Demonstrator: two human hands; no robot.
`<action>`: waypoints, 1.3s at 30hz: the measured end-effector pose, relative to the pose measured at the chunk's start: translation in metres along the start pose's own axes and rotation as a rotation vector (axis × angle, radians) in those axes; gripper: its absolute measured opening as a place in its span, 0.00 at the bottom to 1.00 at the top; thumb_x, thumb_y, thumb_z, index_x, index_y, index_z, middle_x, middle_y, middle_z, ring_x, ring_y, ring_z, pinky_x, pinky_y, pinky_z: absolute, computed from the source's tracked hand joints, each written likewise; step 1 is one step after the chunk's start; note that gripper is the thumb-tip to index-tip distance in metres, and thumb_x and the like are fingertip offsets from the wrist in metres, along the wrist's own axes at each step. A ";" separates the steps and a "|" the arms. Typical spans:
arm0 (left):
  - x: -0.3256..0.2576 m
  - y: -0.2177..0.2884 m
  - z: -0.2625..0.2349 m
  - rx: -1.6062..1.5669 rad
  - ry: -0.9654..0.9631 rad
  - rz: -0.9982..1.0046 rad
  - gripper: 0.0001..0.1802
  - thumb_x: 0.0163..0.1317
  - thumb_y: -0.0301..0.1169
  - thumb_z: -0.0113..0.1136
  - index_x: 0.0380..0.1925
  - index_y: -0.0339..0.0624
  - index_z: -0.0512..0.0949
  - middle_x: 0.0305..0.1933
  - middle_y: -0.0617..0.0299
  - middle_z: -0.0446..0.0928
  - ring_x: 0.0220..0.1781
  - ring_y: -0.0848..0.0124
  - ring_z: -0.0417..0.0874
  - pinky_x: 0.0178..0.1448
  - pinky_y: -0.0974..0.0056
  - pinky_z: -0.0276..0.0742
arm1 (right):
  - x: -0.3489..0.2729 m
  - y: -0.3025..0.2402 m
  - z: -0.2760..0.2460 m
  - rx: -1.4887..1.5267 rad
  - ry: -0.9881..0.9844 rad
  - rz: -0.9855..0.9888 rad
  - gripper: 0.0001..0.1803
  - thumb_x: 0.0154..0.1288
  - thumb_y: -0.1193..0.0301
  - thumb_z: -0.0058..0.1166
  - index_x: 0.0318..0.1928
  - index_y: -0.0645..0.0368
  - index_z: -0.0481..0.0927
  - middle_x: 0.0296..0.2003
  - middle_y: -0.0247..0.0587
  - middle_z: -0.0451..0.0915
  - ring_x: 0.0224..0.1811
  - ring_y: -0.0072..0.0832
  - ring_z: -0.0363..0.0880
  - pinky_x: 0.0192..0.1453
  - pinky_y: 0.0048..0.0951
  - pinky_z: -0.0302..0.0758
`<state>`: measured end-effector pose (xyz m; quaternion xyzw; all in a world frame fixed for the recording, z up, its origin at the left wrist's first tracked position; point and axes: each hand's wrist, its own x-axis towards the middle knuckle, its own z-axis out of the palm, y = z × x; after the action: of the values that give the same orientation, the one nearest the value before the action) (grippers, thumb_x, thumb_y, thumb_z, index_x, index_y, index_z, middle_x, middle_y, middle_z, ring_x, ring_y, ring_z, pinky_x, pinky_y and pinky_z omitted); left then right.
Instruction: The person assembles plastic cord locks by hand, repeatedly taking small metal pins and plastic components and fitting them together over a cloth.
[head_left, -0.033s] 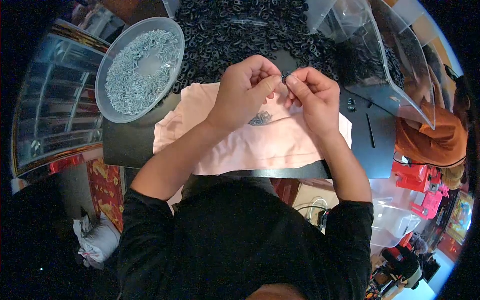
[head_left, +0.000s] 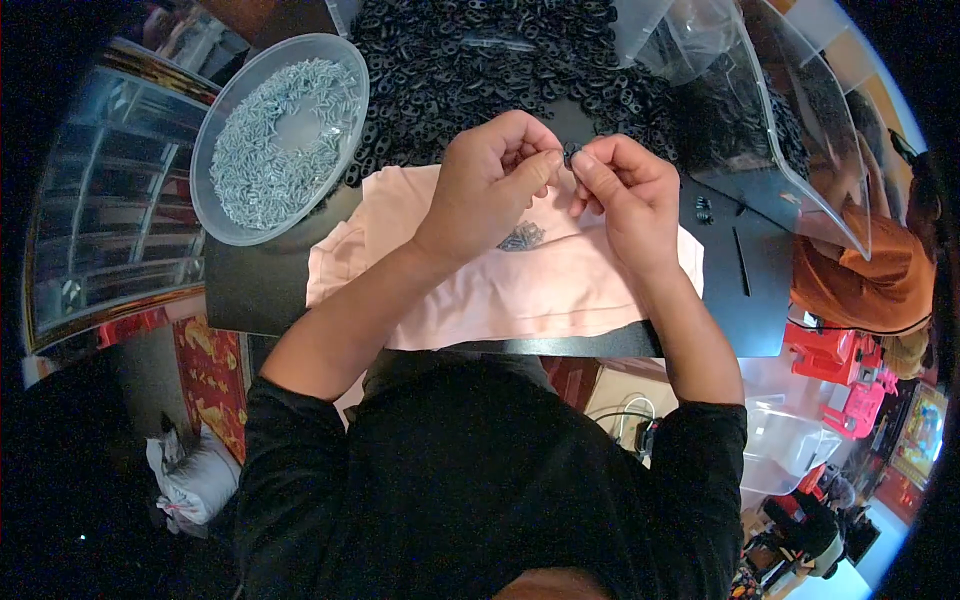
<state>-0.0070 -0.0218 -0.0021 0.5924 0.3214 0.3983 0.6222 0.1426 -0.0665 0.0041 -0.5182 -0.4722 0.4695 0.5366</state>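
Over a pale pink cloth (head_left: 480, 300), both of my hands meet at their fingertips. My right hand (head_left: 638, 200) pinches a small black plastic piece (head_left: 571, 154) between thumb and forefinger. Close against it, my left hand (head_left: 485, 185) is closed in a pinch too; whatever its fingertips hold is hidden. Below the hands, a little heap of small metal springs (head_left: 522, 237) lies on the cloth. Beyond them spreads a large pile of black plastic pieces with holes (head_left: 480, 90), which look like cord locks.
A translucent bowl (head_left: 200, 190) of small silvery springs stands at the left. A clear plastic bin (head_left: 775, 150) lies tipped at the right, with black pieces inside. A thin dark rod (head_left: 741, 262) and a few small black parts (head_left: 703, 210) rest on the dark table (head_left: 255, 290).
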 end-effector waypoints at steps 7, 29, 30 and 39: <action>-0.004 0.004 0.000 0.017 0.002 -0.015 0.04 0.58 0.27 0.53 0.27 0.39 0.74 0.21 0.67 0.74 0.21 0.81 0.71 0.24 0.76 0.67 | -0.004 0.003 0.005 -0.030 -0.001 -0.126 0.07 0.58 0.75 0.53 0.25 0.63 0.73 0.17 0.30 0.72 0.17 0.15 0.67 0.20 0.16 0.63; -0.045 0.105 0.019 -0.591 -0.335 0.484 0.10 0.60 0.33 0.51 0.32 0.36 0.72 0.25 0.61 0.71 0.22 0.73 0.71 0.25 0.69 0.69 | 0.008 0.006 -0.004 -0.184 -0.004 -0.248 0.03 0.60 0.79 0.50 0.29 0.63 0.75 0.22 0.33 0.73 0.21 0.16 0.71 0.23 0.15 0.65; -0.049 0.107 0.014 -0.562 -0.312 0.486 0.10 0.60 0.33 0.51 0.32 0.36 0.72 0.25 0.61 0.71 0.22 0.73 0.71 0.25 0.69 0.69 | 0.009 0.012 -0.004 -0.032 -0.009 -0.154 0.03 0.59 0.79 0.50 0.29 0.64 0.74 0.23 0.33 0.73 0.21 0.17 0.70 0.24 0.16 0.66; -0.072 0.109 0.057 -0.371 -0.229 0.514 0.10 0.60 0.34 0.52 0.31 0.36 0.72 0.26 0.59 0.71 0.24 0.71 0.71 0.27 0.68 0.69 | 0.002 0.003 -0.011 0.068 0.043 -0.097 0.05 0.60 0.79 0.49 0.26 0.63 0.74 0.21 0.31 0.70 0.19 0.16 0.67 0.22 0.15 0.62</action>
<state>-0.0042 -0.1150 0.1062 0.5715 0.0115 0.5248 0.6308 0.1540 -0.0662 0.0005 -0.4860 -0.4690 0.4476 0.5861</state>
